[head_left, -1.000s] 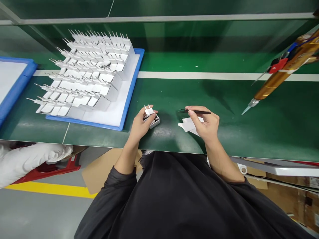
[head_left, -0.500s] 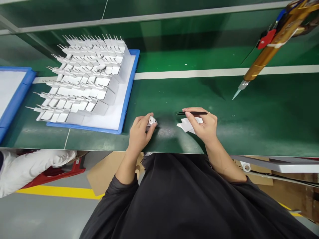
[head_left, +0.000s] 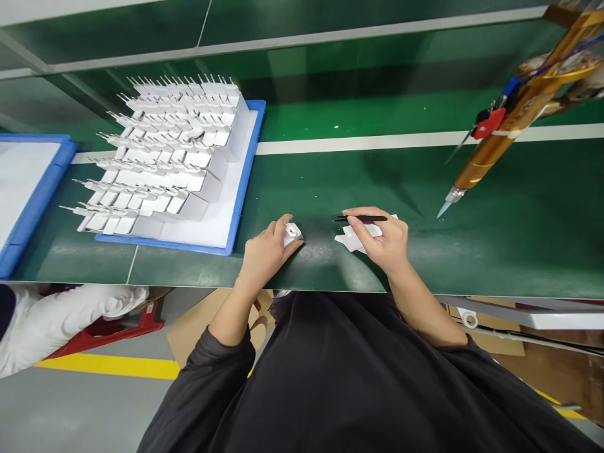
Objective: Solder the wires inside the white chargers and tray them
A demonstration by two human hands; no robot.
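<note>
My left hand (head_left: 268, 253) grips a small white plug housing (head_left: 293, 233) just above the bench, fingers on its far side and thumb on its near side. A metal pin shows at its upper left. In my right hand (head_left: 383, 242) is a pair of black tweezers (head_left: 365, 218), pinched between thumb and fingers with the tips toward the left. Beneath that hand lies a creased piece of white paper (head_left: 350, 239), partly covered by the fingers. The tweezer tips are apart from the plug housing.
A blue-rimmed tray (head_left: 245, 182) at the left carries rows of white plug housings (head_left: 160, 157) with pins. Another blue tray (head_left: 38, 195) stands at the far left. A gold dispenser with a pale nozzle (head_left: 472, 170) hangs at the right. A person's white-clad leg (head_left: 70, 314) is at lower left.
My left hand has shifted slightly right and turned the plug housing a little. The dispenser nozzle sits lower in the picture. My right hand still holds the tweezers, nearly in place.
</note>
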